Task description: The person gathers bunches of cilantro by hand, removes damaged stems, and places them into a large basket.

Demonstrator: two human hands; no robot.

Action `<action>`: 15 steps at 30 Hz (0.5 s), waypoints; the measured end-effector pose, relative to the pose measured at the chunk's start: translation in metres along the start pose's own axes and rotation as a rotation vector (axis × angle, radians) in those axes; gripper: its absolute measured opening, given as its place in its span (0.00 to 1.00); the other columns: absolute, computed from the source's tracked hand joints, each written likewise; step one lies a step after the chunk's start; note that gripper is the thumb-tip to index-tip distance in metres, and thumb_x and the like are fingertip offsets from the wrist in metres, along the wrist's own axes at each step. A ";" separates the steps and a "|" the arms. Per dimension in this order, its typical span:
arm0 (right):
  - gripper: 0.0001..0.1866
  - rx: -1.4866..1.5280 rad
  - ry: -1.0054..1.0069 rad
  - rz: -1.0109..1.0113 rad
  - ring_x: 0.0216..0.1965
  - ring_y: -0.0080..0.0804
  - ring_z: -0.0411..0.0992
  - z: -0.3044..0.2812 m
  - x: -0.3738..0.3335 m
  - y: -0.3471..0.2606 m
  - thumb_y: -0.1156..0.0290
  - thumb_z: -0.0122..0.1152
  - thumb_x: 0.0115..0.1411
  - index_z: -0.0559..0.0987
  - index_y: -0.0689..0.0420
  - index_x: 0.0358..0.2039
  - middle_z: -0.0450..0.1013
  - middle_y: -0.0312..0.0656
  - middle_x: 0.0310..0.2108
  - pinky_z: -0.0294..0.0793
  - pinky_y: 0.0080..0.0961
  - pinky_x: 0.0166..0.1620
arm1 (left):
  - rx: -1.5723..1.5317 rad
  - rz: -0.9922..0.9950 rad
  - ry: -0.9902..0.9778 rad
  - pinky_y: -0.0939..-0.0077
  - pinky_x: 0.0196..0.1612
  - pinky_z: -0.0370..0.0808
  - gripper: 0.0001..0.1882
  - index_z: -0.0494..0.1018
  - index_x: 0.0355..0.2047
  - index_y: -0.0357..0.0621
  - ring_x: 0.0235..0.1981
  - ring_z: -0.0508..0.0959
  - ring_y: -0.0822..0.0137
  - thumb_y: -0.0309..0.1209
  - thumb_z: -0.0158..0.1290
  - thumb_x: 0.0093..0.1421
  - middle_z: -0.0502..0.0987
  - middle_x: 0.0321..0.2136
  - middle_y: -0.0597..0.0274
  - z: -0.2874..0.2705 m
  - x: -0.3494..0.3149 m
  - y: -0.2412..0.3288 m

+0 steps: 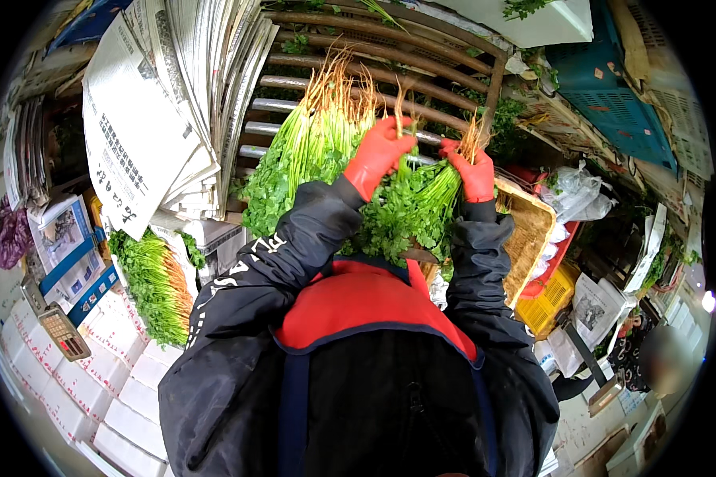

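Observation:
My left hand, in a red rubber glove, pinches a coriander sprig near its stringy roots. Its fingers are closed. My right hand, gloved alike, is wrapped round a bunch of coriander, with brown roots sticking up past the fingers and leaves hanging toward my apron. To the left of both hands, a larger pile of coriander lies on a slatted rack, roots pointing away from me. The hands are close together, a small gap between them.
Stacked newspapers rise left of the rack. More rooted greens lie at lower left, above white boxes and near a calculator. On the right are a brown tray, a yellow crate, teal crates and another person.

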State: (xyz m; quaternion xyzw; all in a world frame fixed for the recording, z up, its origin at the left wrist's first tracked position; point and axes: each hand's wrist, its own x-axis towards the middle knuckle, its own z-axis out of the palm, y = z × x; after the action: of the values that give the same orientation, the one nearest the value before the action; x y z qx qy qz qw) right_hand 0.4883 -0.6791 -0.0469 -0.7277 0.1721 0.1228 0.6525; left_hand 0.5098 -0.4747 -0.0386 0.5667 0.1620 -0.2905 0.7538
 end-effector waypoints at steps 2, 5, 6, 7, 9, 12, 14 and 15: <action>0.11 0.034 -0.065 0.036 0.31 0.21 0.71 -0.002 -0.001 -0.007 0.76 0.60 0.51 0.78 0.63 0.37 0.75 0.36 0.30 0.69 0.19 0.37 | -0.008 -0.016 -0.053 0.87 0.15 0.61 0.24 0.63 0.52 0.40 0.15 0.67 0.80 0.27 0.52 0.55 0.72 0.25 0.68 0.004 0.000 -0.007; 0.13 0.124 -0.058 0.118 0.28 0.20 0.70 -0.003 -0.004 -0.020 0.77 0.60 0.51 0.77 0.63 0.39 0.75 0.36 0.29 0.69 0.17 0.34 | 0.046 0.052 0.018 0.86 0.18 0.63 0.28 0.60 0.56 0.42 0.16 0.67 0.79 0.25 0.52 0.54 0.72 0.25 0.69 0.016 -0.003 -0.017; 0.13 0.141 -0.046 0.167 0.28 0.19 0.70 -0.002 -0.004 -0.023 0.77 0.60 0.51 0.77 0.63 0.39 0.74 0.36 0.29 0.68 0.17 0.33 | 0.131 0.065 0.018 0.86 0.19 0.64 0.29 0.59 0.57 0.44 0.17 0.67 0.78 0.25 0.52 0.54 0.71 0.25 0.68 0.021 -0.005 -0.019; 0.13 0.121 -0.060 0.151 0.27 0.19 0.69 0.000 -0.003 -0.024 0.76 0.61 0.51 0.77 0.63 0.39 0.74 0.35 0.29 0.68 0.16 0.32 | 0.204 0.121 0.020 0.85 0.20 0.64 0.30 0.59 0.58 0.46 0.18 0.66 0.78 0.25 0.52 0.54 0.71 0.25 0.68 0.028 -0.007 -0.021; 0.14 0.046 -0.101 0.121 0.29 0.19 0.69 0.004 -0.002 -0.023 0.75 0.62 0.51 0.77 0.62 0.40 0.74 0.35 0.30 0.69 0.17 0.34 | 0.281 0.133 0.017 0.83 0.22 0.65 0.32 0.56 0.60 0.53 0.21 0.65 0.77 0.24 0.51 0.54 0.72 0.26 0.65 0.039 -0.010 -0.024; 0.14 -0.081 -0.098 0.048 0.31 0.19 0.69 0.009 -0.001 -0.012 0.73 0.64 0.50 0.78 0.62 0.38 0.75 0.34 0.30 0.69 0.18 0.35 | 0.677 0.297 -0.036 0.80 0.23 0.68 0.31 0.57 0.59 0.51 0.22 0.72 0.75 0.24 0.49 0.54 0.73 0.28 0.62 0.042 -0.013 -0.023; 0.13 -0.131 -0.039 0.083 0.30 0.19 0.69 0.010 -0.002 -0.005 0.72 0.64 0.50 0.78 0.62 0.36 0.75 0.34 0.29 0.68 0.19 0.36 | 0.105 -0.018 -0.074 0.66 0.29 0.73 0.28 0.60 0.56 0.45 0.22 0.75 0.53 0.26 0.49 0.53 0.75 0.29 0.47 0.033 -0.009 -0.019; 0.10 -0.220 0.021 0.094 0.30 0.19 0.69 0.010 -0.002 -0.003 0.71 0.63 0.51 0.78 0.62 0.34 0.75 0.35 0.28 0.69 0.19 0.36 | 0.112 0.046 0.023 0.64 0.28 0.73 0.25 0.63 0.54 0.44 0.21 0.74 0.51 0.29 0.47 0.54 0.75 0.30 0.45 0.028 -0.005 -0.017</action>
State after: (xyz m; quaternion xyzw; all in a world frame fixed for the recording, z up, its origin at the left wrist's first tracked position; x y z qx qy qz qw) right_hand 0.4878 -0.6684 -0.0449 -0.7871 0.1985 0.1639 0.5605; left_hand 0.4928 -0.5032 -0.0404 0.6150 0.1409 -0.2755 0.7253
